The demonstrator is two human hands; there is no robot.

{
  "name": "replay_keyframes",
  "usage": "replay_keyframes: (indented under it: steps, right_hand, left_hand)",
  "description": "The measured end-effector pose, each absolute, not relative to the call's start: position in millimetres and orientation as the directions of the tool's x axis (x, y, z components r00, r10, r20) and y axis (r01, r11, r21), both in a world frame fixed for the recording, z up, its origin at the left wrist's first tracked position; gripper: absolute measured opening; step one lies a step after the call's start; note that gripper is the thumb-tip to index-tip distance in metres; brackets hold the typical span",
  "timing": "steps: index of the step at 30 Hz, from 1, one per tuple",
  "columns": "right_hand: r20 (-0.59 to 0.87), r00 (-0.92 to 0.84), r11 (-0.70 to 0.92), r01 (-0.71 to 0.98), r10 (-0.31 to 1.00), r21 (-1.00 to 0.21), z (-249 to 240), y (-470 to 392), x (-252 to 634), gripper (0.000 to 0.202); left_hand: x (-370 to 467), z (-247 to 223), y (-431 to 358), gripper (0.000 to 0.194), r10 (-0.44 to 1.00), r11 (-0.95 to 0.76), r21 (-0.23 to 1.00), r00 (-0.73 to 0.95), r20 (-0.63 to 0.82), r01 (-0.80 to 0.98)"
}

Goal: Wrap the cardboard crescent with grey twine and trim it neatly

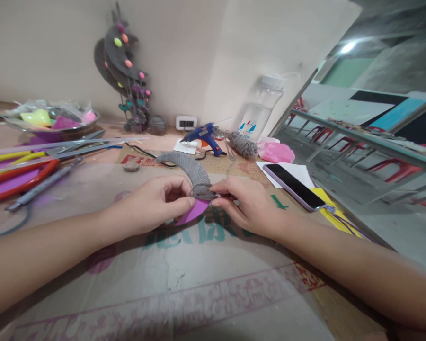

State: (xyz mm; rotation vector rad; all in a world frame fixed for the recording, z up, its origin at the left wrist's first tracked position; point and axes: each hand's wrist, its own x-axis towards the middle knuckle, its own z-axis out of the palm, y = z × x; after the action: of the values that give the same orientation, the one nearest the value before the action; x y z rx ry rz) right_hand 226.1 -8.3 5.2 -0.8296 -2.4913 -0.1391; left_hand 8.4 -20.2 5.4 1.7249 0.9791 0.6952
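Observation:
Between my hands is a crescent (pixel 190 166), its upper part wrapped closely in grey yarn and its lower tip bare purple. My left hand (pixel 163 201) pinches the crescent near where the wrapping stops, thumb by the purple part. My right hand (pixel 246 203) is closed at the other side, with thumb and index finger on grey yarn at the crescent's edge. A loop of the yarn lies across the crescent there. Farther back sits a ball of grey yarn (pixel 243 144), with a loose strand trailing from it toward my hands.
A blue glue gun (pixel 206 137) stands behind the crescent, near a small clock (pixel 186 122) and a water bottle (pixel 257 109). At right lies a phone (pixel 294 186). Red-handled scissors (pixel 24 184) and a metal bowl (pixel 53 135) are at left. A decorated crescent (pixel 119 61) leans on the wall.

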Motion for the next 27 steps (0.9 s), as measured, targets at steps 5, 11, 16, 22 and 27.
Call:
replay_keyframes:
  steps: [5, 11, 16, 22, 27]
  right_hand:
    - [0.478, -0.681, 0.807, 0.580, 0.554, -0.109, 5.9, -7.7, 225.7, 0.027]
    - [0.429, -0.681, 0.800, 0.553, 0.594, -0.230, 5.2, -6.6, 227.1, 0.025]
    - [0.418, -0.678, 0.795, 0.542, 0.605, -0.273, 3.9, -6.1, 226.7, 0.023]
    - [0.429, -0.672, 0.796, 0.537, 0.603, -0.279, 3.0, -5.0, 227.2, 0.023]
    - [0.480, -0.549, 0.728, 0.552, 0.685, -0.407, 5.6, -9.4, 224.8, 0.031]
  left_hand:
    - [7.2, 3.7, -20.4, 0.014, 0.856, -0.192, 0.933, 0.516, 0.007, 0.305]
    - [6.8, 0.7, -20.6, 0.014, 0.852, -0.198, 0.934, 0.524, 0.015, 0.296]
    - [7.6, 1.8, -21.5, 0.015, 0.851, -0.192, 0.942, 0.525, 0.021, 0.274]
    - [7.3, 0.9, -20.6, 0.015, 0.860, -0.218, 0.930, 0.509, 0.039, 0.296]
    - [7.4, 0.4, -18.9, 0.016, 0.860, -0.226, 0.936, 0.507, 0.061, 0.269]
